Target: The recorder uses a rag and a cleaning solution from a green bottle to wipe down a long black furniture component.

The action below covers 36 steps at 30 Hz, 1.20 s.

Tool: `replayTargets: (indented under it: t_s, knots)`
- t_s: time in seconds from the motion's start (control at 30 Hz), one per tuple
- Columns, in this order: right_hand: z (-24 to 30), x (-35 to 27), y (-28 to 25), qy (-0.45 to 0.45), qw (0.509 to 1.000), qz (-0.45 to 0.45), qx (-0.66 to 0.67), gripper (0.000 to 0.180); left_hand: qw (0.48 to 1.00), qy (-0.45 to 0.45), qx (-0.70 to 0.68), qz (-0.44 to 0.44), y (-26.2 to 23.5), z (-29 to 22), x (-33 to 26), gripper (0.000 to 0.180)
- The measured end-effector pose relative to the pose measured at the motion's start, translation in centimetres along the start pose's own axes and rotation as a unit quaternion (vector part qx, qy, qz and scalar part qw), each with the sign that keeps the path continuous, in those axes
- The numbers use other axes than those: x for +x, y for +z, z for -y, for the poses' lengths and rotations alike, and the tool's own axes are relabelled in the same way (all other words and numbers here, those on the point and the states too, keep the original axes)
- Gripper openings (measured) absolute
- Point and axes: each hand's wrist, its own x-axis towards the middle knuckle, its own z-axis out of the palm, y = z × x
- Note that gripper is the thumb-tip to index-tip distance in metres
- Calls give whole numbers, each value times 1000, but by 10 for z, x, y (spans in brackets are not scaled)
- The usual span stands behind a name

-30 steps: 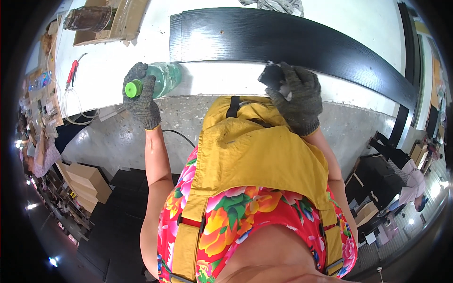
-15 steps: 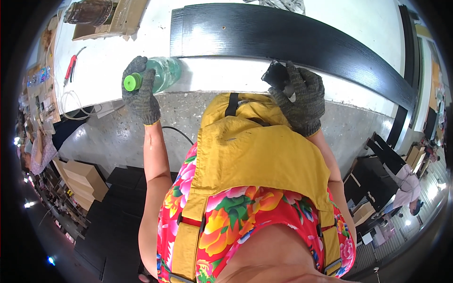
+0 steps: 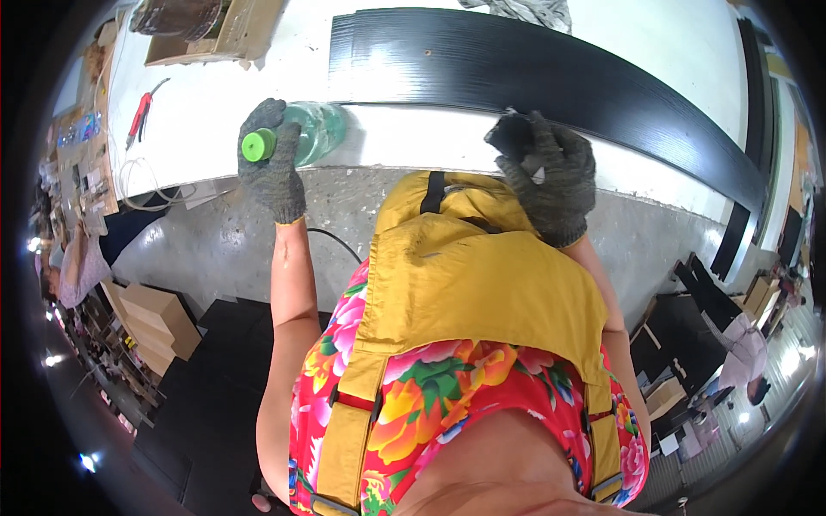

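My left hand (image 3: 274,163), in a dark knitted glove, is wrapped round the neck end of a clear green plastic bottle (image 3: 320,134) with a bright green cap. The bottle lies tilted over the white table near its front edge. In my right hand (image 3: 555,176), gloved alike, is a small black block-like piece (image 3: 511,136), pinched between thumb and fingers; its exact kind does not show. A bit of something pale peeks out by the thumb. Just beyond that hand lies a long black wood-grain board (image 3: 482,64) with a small hole near its left end.
A red-handled tool (image 3: 140,116) and a coiled pale hose (image 3: 142,185) lie at the table's left. An open cardboard box (image 3: 249,34) stands behind them. A grey crumpled cloth (image 3: 538,10) is at the back. People work at far left and right.
The table and its things have shifted slightly to the right in view. My right hand has turned the black piece a little; my left still grips the bottle.
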Motion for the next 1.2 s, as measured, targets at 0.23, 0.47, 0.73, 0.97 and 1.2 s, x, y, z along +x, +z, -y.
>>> replayTargets:
  t_s: [0.23,0.47,0.73,0.97,1.2]
  knots:
    - [19,5,9,-83,994,46,49,73,1000,13,3,-3,3,1,-2,36]
    - [54,39,20,-138,990,21,17,71,1000,-2,-8,-5,5,-1,-3,42]
    - [48,44,16,-115,992,-3,48,48,999,23,10,-21,0,7,-5,36]
    - [-67,-23,-26,55,995,-80,-31,63,999,36,16,-28,3,7,-3,33]
    - [-84,-43,-31,121,984,-133,9,60,996,62,49,-41,4,11,5,29]
